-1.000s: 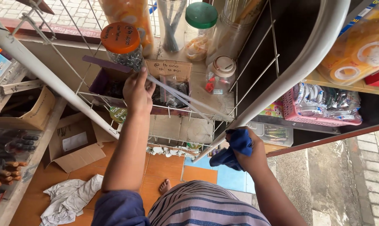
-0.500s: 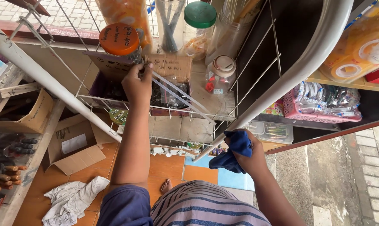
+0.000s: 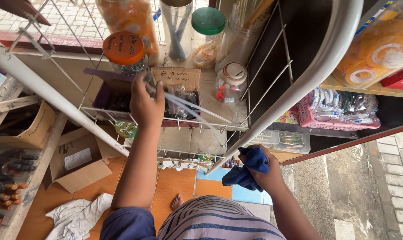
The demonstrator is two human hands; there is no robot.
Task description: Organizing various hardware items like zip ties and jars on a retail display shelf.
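— Where my left hand (image 3: 146, 103) reaches into the rack (image 3: 183, 122), what hides?
— My fingertips, curled into the box (image 3: 112, 95); what they pinch, I cannot tell.
— And the right hand (image 3: 266, 171)?
— Closed around a blue cloth (image 3: 248, 171), above orange floor (image 3: 177, 184).

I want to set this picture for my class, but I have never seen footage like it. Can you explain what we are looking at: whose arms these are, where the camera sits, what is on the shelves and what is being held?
The camera is worn on a person's head and looks down, so the two bare arms belong to the wearer. There is no machine. The left hand reaches up to a white wire rack and rests at a purple box on it. Beside that stand an orange-lidded jar, a green-lidded jar and a small brown-lidded jar. The right hand, lower down, grips a bunched blue cloth. To the right a pink basket holds packets. Below are an orange floor, an open cardboard box and a white rag.
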